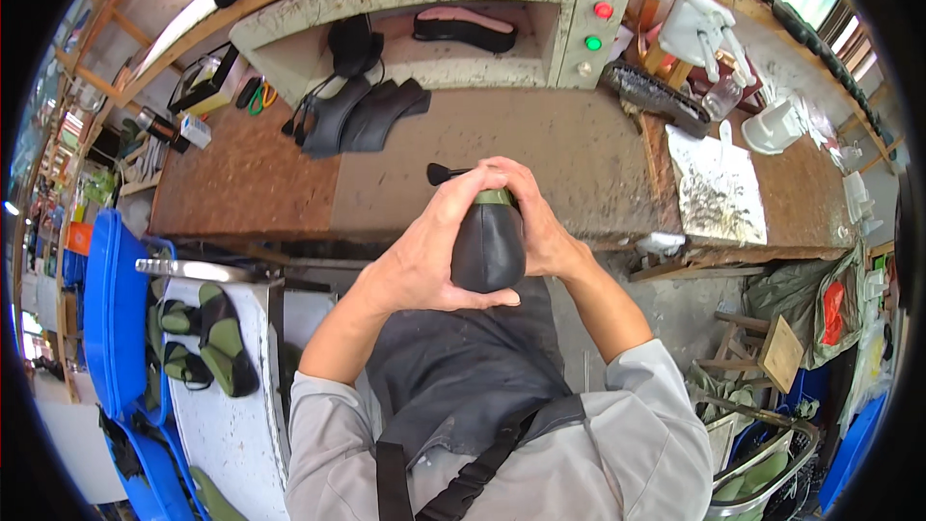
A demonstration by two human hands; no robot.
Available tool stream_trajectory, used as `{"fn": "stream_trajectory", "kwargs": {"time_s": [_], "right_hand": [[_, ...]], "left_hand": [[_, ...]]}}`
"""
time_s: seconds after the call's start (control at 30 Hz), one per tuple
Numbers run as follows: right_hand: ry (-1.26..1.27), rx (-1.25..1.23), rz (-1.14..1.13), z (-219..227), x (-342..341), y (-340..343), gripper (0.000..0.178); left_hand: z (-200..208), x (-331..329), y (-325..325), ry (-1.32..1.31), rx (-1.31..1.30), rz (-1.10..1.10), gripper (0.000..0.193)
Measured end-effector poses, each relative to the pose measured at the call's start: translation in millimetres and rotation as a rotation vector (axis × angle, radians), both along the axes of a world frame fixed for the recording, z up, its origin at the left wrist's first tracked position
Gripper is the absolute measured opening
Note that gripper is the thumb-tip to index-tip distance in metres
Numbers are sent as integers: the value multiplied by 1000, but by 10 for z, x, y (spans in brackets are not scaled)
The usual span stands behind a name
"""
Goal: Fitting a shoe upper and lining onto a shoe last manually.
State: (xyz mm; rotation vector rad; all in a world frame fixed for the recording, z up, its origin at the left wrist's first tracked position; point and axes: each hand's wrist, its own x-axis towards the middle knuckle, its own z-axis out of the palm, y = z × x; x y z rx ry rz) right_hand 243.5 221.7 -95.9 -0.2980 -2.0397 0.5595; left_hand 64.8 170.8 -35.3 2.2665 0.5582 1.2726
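Between my two hands is a black leather shoe upper [488, 249] stretched over a green shoe last, held above my apron in front of the bench edge. My left hand [424, 241] wraps its left side, the thumb lying along the lower end. From the other side my right hand [548, 232] grips it, fingers curled over the top end near the green. A small dark flap [442, 174] sticks out past my left fingers; I cannot tell whether it belongs to the shoe.
Flat black leather pieces [367, 116] lie on the brown bench [502, 154]. Behind them, a box-like machine [588, 14] with red and green buttons holds a thick black sole [465, 32]. Green-and-black shoes [227, 338] stand on a white cart at left; a wooden stool [772, 352] is at right.
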Motion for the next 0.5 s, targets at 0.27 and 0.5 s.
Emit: {"fn": "stream_trajectory", "kwargs": {"time_s": [0.27,0.5], "right_hand": [[-56,-320,-15,24,297,289,99],[283,-736,143,233,12,474,40]], "left_hand": [[-184,47,444,123,0,122,103],[-310,209,697,-9,-34,173,104]]}}
